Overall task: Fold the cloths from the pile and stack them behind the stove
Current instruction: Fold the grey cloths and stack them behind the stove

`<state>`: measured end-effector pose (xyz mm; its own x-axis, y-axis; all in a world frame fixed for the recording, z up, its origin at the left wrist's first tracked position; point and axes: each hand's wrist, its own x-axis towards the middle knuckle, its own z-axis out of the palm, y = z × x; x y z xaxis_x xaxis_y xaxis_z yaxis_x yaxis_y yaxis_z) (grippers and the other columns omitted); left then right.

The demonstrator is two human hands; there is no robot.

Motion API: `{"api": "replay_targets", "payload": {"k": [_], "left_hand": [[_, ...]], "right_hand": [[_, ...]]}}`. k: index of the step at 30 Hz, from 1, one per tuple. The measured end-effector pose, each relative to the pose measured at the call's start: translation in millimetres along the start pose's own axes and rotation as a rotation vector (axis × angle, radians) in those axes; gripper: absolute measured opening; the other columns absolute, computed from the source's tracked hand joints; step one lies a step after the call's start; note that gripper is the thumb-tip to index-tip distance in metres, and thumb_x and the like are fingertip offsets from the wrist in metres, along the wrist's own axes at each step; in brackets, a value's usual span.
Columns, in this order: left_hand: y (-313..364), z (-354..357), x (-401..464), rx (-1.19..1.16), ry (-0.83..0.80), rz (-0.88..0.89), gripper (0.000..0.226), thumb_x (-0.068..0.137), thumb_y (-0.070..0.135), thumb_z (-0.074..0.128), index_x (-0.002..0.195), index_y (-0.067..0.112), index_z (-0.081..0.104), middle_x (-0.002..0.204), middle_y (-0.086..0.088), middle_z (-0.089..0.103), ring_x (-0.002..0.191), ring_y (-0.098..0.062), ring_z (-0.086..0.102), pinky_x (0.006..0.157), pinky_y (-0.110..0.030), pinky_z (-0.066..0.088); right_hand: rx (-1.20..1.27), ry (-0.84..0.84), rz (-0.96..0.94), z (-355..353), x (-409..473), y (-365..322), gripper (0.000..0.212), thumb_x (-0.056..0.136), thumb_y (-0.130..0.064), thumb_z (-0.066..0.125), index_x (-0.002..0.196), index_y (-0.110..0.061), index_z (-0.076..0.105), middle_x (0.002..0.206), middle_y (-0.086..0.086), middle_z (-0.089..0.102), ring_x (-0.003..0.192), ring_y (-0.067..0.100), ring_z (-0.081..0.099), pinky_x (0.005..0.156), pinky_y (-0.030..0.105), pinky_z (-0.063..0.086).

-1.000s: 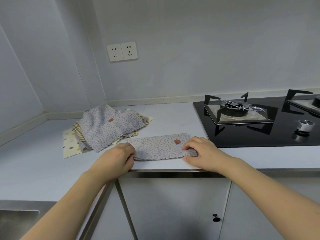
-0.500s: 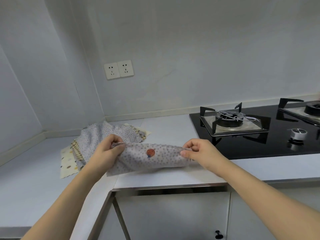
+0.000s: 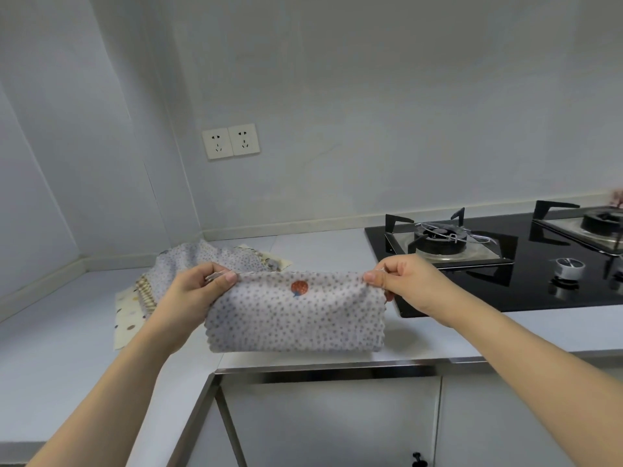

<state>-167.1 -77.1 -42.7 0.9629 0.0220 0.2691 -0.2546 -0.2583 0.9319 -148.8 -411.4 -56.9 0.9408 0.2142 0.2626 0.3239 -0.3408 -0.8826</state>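
Sitting at 9 o'clock on the pale countertop (image 3: 50, 358): pile of cloths (image 3: 202, 261), grey dotted one bunched on top, striped edge and cream spotted cloth sticking out underneath, lying back toward the corner of the walls. Double wall socket (image 3: 231, 141) showing at 11 o'clock above the pile.

Left hand (image 3: 199, 291) pinching the upper left corner of the dotted cloth (image 3: 296, 318), thumb pressing against curled fingers, edge of fabric caught between them. Partly covering the pile behind it.

Hanging at centre: dotted cloth, folded over, held up off the counter, top edge stretching flat between both hands, lower folded edge drooping just above the counter's front lip. Small red-orange motif showing near the top middle. Scalloped trim visible at the left side.

Right hand (image 3: 404, 284) pinching the upper right corner, fingers curling tight, thumb and forefinger closing on the fabric.

Lying at 3 o'clock: black glass stove (image 3: 526, 291), set into the counter, near burner (image 3: 441, 241) with pan supports just beyond the right hand, silver knob (image 3: 569, 266) at front, second burner cut off at the right border. Something pinkish showing at the far right edge behind the stove, too cropped to tell.

Running at 6 o'clock: metal counter trim and cabinet doors (image 3: 337, 426), small dark knob at the bottom.
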Motion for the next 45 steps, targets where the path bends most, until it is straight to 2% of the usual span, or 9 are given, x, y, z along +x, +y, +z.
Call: {"api": "replay_targets", "payload": {"k": [5, 13, 16, 19, 24, 30, 36, 39, 45], "left_hand": [[-4, 10, 1, 0.026, -0.058, 0.001, 0.024, 0.091, 0.025, 0.059, 0.081, 0.004, 0.062, 0.069, -0.005, 0.064, 0.065, -0.018, 0.062, 0.059, -0.028, 0.045], [-17, 32, 1, -0.090, -0.008, -0.007, 0.021, 0.095, 0.024, 0.056, 0.086, 0.005, 0.054, 0.071, -0.007, 0.062, 0.065, -0.019, 0.060, 0.058, -0.030, 0.046], [-20, 35, 2, -0.220, -0.012, -0.047, 0.018, 0.090, 0.023, 0.060, 0.082, 0.008, 0.055, 0.071, -0.008, 0.058, 0.064, -0.020, 0.054, 0.058, -0.031, 0.041], [-23, 37, 2, -0.370, -0.071, -0.109, 0.015, 0.081, 0.021, 0.063, 0.076, 0.010, 0.056, 0.068, -0.005, 0.057, 0.060, -0.015, 0.054, 0.053, -0.024, 0.043], [-41, 38, 10, -0.205, -0.064, -0.227, 0.015, 0.087, 0.012, 0.066, 0.081, 0.003, 0.057, 0.064, -0.014, 0.058, 0.045, -0.019, 0.051, 0.039, -0.025, 0.042], [-74, 36, 15, 0.674, 0.094, -0.052, 0.019, 0.088, 0.032, 0.064, 0.074, 0.020, 0.060, 0.063, 0.005, 0.059, 0.060, -0.009, 0.054, 0.054, -0.026, 0.038], [-77, 34, 19, 0.714, 0.023, -0.074, 0.009, 0.092, 0.031, 0.057, 0.087, 0.024, 0.058, 0.070, 0.002, 0.059, 0.062, -0.013, 0.053, 0.058, -0.028, 0.040], [-79, 33, 17, 0.667, -0.029, -0.075, 0.004, 0.094, 0.027, 0.053, 0.098, 0.028, 0.052, 0.071, -0.001, 0.055, 0.063, -0.019, 0.053, 0.063, -0.031, 0.042], [-77, 23, 12, 0.592, -0.213, -0.088, 0.019, 0.098, 0.022, 0.047, 0.089, 0.034, 0.060, 0.066, 0.000, 0.047, 0.058, -0.016, 0.042, 0.058, -0.029, 0.036]], "right_hand": [[0.285, 0.094, 0.086, 7, -1, 10, 0.014, 0.096, -0.018, 0.056, 0.091, -0.007, 0.065, 0.078, 0.001, 0.067, 0.074, 0.014, 0.059, 0.068, 0.021, 0.049], [0.437, 0.305, 0.298, 29, 26, 19, 0.038, 0.101, -0.035, 0.046, 0.124, -0.006, 0.052, 0.137, 0.000, 0.050, 0.132, 0.021, 0.042, 0.107, 0.038, 0.030], [0.224, 0.416, 0.259, 37, 43, 17, 0.039, 0.103, -0.035, 0.038, 0.119, -0.002, 0.050, 0.118, -0.002, 0.055, 0.116, 0.023, 0.051, 0.093, 0.036, 0.039], [-0.395, 0.460, 0.041, 37, 59, 17, 0.031, 0.103, -0.036, 0.031, 0.103, -0.009, 0.047, 0.092, 0.005, 0.058, 0.087, 0.029, 0.056, 0.076, 0.042, 0.047], [-0.905, 0.286, -0.120, 40, 101, 25, 0.022, 0.104, -0.033, 0.025, 0.106, -0.016, 0.039, 0.095, 0.009, 0.063, 0.079, 0.032, 0.059, 0.066, 0.041, 0.046], [-1.153, 0.231, 0.039, 91, 119, 36, 0.044, 0.099, -0.042, 0.037, 0.131, -0.011, 0.038, 0.129, 0.012, 0.044, 0.114, 0.031, 0.045, 0.091, 0.040, 0.036], [-0.978, -0.202, 0.213, 138, 61, 42, 0.076, 0.093, -0.067, 0.017, 0.152, -0.019, 0.015, 0.158, 0.013, 0.010, 0.144, 0.036, 0.009, 0.116, 0.051, 0.008], [-0.971, -0.275, 0.253, 127, 66, 50, 0.082, 0.087, -0.076, 0.011, 0.154, -0.029, -0.002, 0.161, 0.008, -0.011, 0.146, 0.035, -0.012, 0.116, 0.054, -0.009], [-0.993, -0.323, 0.249, 108, 86, 62, 0.084, 0.080, -0.083, 0.006, 0.152, -0.040, -0.003, 0.161, 0.004, -0.013, 0.146, 0.032, -0.013, 0.114, 0.058, -0.010]]}}
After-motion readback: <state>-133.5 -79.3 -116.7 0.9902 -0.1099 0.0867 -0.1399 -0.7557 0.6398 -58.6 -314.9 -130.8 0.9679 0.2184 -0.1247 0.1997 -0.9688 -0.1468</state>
